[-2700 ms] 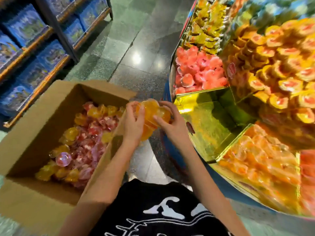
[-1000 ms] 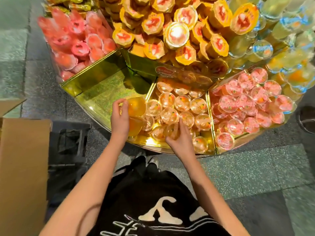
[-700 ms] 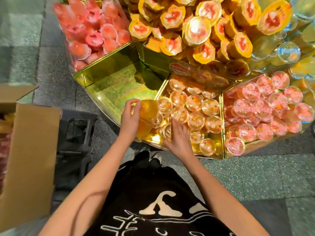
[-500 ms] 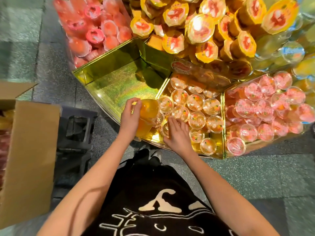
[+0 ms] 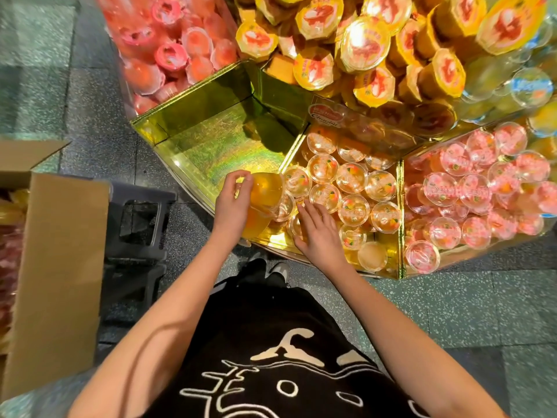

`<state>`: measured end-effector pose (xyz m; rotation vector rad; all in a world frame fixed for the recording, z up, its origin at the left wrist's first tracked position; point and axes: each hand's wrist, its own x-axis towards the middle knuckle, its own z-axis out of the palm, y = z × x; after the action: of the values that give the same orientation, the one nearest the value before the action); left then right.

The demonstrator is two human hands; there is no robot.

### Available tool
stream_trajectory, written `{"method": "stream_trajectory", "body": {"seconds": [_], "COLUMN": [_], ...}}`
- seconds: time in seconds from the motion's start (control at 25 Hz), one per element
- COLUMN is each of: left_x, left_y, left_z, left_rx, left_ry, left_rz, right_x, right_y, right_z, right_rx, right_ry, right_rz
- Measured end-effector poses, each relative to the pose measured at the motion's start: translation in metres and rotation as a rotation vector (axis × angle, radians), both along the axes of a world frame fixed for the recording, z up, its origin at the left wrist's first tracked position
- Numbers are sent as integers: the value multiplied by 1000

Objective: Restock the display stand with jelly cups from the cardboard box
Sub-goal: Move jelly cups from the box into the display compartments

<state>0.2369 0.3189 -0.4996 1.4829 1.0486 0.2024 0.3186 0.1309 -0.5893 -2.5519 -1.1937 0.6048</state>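
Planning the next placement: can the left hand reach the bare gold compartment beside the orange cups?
Probably yes: the left hand, gripping orange jelly cups, is at the compartment rim; nothing lies between.

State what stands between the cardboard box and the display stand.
In the head view, a dark grey plastic stool stands on the floor between the cardboard box and the display stand.

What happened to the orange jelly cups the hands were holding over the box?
They were carried from over the cardboard box across to the display stand. The left hand still grips the orange jelly cups, now at the edge of the orange tray. The right hand let go and rests flat on the stocked cups there. The gold tray beside it stays unfilled.
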Motion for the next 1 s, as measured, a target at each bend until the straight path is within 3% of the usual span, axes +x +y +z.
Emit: {"method": "stream_trajectory", "body": {"seconds": [0.2, 0.36, 0.52, 0.68, 0.8, 1.0], "left_x": [3, 8, 17, 31, 42, 57], "left_y": [0, -10, -31, -45, -53, -48], "left_z": [-1, -2, 6, 10, 11, 12], "left_rx": [23, 23, 44, 24, 4, -15], "left_ry": [14, -53, -153, -148, -108, -37], "left_rz": [-144, -341, -508, -632, -708, -634], "right_x": [3, 8, 5, 3, 3, 11], "right_y": [-6, -7, -3, -23, -45, -87], "right_z": [16, 69, 102, 113, 109, 90], "right_rx": [98, 390, 573, 790, 938, 912], "right_ry": [136, 499, 884, 1072, 1094, 833], "right_rz": [-231, -593, -665, -804, -976, -1163]}}
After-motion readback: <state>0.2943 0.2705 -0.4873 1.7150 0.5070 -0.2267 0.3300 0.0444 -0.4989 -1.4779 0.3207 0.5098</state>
